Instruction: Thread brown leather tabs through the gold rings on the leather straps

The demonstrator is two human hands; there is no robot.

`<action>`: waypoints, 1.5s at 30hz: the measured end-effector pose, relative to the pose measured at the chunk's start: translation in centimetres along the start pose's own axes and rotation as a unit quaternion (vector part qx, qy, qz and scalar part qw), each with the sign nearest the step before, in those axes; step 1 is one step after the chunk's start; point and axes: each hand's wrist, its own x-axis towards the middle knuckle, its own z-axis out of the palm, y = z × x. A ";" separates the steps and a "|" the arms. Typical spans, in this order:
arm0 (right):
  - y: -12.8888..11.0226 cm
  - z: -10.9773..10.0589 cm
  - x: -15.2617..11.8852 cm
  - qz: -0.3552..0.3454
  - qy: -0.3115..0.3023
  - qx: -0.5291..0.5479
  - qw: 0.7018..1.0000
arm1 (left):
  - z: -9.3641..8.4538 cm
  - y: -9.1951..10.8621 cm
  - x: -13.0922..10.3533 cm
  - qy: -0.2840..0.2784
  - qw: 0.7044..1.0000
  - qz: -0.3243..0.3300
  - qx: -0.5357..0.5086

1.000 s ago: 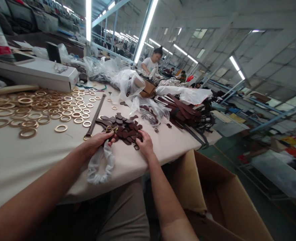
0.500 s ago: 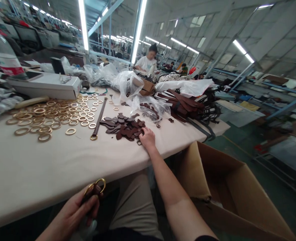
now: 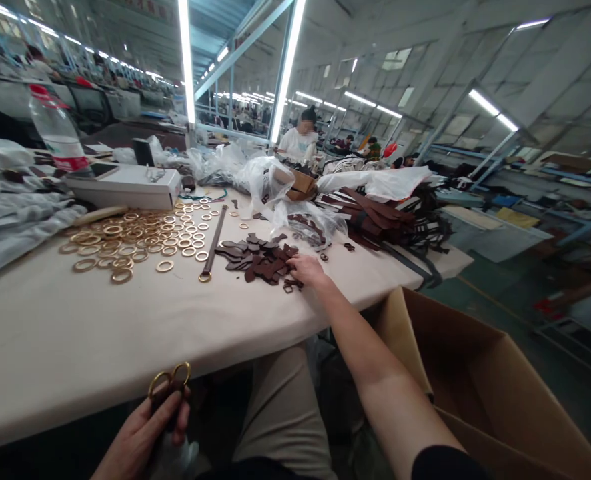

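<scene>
I see a factory hall | ceiling tube lights (image 3: 287, 63) glowing | grey wall panels (image 3: 550, 60) | pale tabletop (image 3: 75, 333) | green floor (image 3: 500, 293)

L hand (image 3: 145, 427) low, fingers curled, R hand (image 3: 306, 268) outstretched

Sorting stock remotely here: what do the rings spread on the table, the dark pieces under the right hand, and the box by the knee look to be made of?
Rings: likely metal with a gold or brass finish; thin, rigid, shiny hoops.
Dark pieces, under the right hand: probably brown leather or imitation; flat, matte cut shapes.
Box: corrugated cardboard; plain brown with folded flaps.
</scene>
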 end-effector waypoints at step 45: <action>-13.3 4.9 -17.3 -0.308 0.141 0.319 0.885 | 4.6 2.4 2.6 0.008 0.998 0.036 0.046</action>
